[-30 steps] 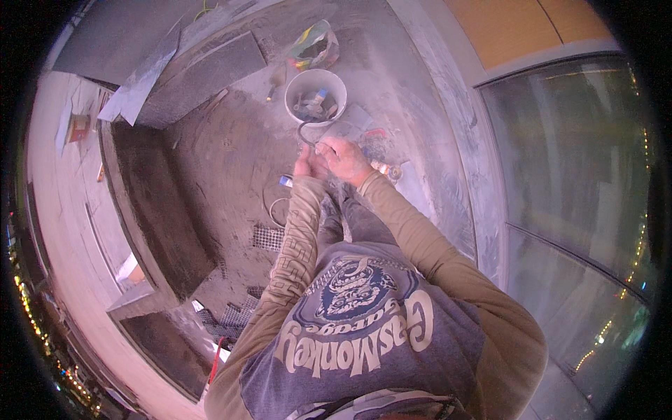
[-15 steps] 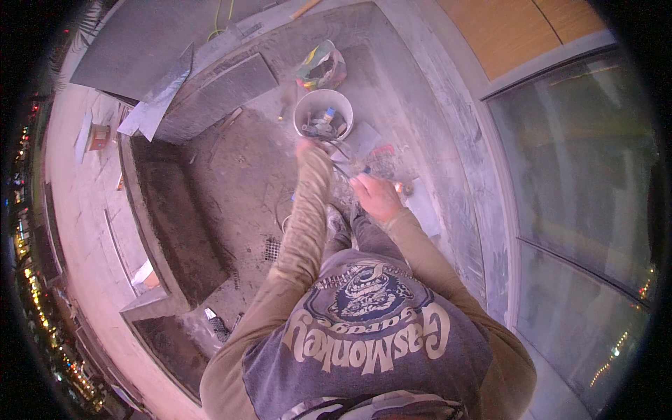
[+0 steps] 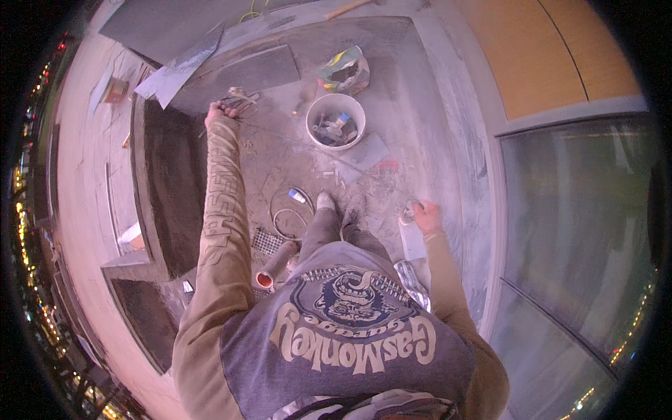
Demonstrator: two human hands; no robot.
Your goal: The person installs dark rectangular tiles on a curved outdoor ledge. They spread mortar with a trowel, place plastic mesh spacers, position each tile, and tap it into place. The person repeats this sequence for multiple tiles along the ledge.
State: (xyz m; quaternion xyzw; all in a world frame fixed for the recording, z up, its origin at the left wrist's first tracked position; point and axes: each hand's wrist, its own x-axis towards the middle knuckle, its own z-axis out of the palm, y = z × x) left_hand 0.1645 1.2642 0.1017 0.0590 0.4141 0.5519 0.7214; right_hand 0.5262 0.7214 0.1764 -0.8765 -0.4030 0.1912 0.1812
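Out to the left, my left hand (image 3: pixel 220 112) is closed on a bunched loop of thin grey cable (image 3: pixel 243 100). From there a taut strand runs past the front of a white bucket (image 3: pixel 336 143) toward my right hand. My right hand (image 3: pixel 427 215) is closed at the right, with a small greyish piece at its fingertips, blurred, that looks like more of the cable. Inside the bucket lie several tools and bits, one of them a blue-topped piece (image 3: pixel 342 120). By my feet a blue and white plug (image 3: pixel 297 196) lies on a looped cable.
An open green and yellow bag (image 3: pixel 344 70) stands behind the bucket. Near my left leg are a tube with an orange end (image 3: pixel 264 279) and a black mesh (image 3: pixel 267 242). Low dark troughs (image 3: pixel 168 189) border the left; a glass panel (image 3: pixel 574 210) stands at the right.
My hands have moved apart from near the bucket: the left far out to the left, the right lower and to the right. The cable now stretches between them.
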